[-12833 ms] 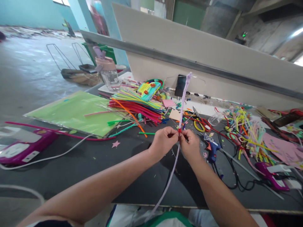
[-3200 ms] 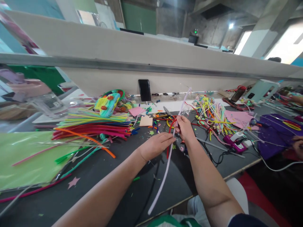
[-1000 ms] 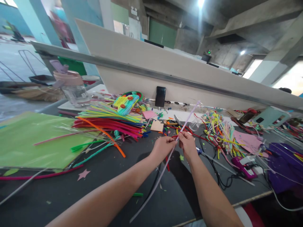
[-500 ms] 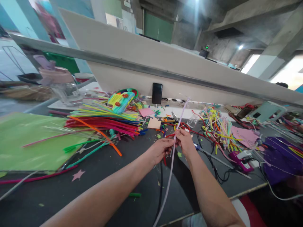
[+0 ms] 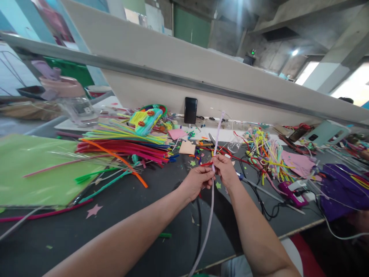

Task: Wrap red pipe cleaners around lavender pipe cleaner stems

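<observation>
One lilac stem (image 5: 212, 204) is pinched above the bench (image 5: 121, 200) by the left hand (image 5: 198, 181) and, higher, the right hand (image 5: 225, 169), beside a red stem (image 5: 206, 164). Leaning right a second ago, the lilac stem now stands nearly upright. Farther back stands a phone (image 5: 190, 110).

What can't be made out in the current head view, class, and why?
All in the head view:
Lilac stem: lower end, cut off by the bottom edge.
Red strand: full course, hidden by the left hand and right hand.
Green sheet: left part, cut off by the picture edge.
Clear bottle: its marking, blurred.
</observation>
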A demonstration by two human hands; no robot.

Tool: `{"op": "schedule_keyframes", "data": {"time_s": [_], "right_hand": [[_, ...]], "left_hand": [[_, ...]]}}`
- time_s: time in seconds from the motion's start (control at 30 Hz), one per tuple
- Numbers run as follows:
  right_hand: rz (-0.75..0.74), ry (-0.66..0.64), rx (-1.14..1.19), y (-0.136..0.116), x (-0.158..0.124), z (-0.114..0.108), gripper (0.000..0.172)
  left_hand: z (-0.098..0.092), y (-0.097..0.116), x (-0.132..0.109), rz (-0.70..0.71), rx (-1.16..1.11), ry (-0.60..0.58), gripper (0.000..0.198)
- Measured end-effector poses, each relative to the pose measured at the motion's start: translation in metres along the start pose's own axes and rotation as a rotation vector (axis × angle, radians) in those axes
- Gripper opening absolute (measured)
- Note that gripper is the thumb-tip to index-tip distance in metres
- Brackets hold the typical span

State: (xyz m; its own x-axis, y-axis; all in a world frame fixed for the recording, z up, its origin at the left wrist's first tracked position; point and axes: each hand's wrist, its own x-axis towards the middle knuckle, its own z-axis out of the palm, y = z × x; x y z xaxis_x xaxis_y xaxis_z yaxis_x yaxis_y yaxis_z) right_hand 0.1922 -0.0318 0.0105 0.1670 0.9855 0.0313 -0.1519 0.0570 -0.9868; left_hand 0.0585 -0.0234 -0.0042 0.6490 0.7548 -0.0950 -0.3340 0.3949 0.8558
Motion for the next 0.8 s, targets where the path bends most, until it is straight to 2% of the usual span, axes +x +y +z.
{"op": "schedule_keyframes", "data": {"time_s": [0.2, 0.57, 0.67, 0.8], "right_hand": [[-0.044, 0.024, -0.092, -0.002, 0.0, 0.0, 0.024], [-0.087, 0.081, -0.231, 0.008, 0.002, 0.001, 0.023], [-0.067, 0.08, -0.179, 0.008, 0.002, 0.002, 0.023], [-0.006, 0.056, -0.053, 0.005, 0.001, 0.001, 0.025]], "left_hand": [[-0.002, 0.003, -0.001, -0.066, -0.066, 0.001, 0.018], [0.009, 0.003, 0.004, -0.022, 0.219, 0.232, 0.02], [0.007, 0.003, 0.003, -0.025, 0.203, 0.19, 0.016], [0.002, 0.004, 0.002, -0.087, 0.052, 0.087, 0.011]]}}
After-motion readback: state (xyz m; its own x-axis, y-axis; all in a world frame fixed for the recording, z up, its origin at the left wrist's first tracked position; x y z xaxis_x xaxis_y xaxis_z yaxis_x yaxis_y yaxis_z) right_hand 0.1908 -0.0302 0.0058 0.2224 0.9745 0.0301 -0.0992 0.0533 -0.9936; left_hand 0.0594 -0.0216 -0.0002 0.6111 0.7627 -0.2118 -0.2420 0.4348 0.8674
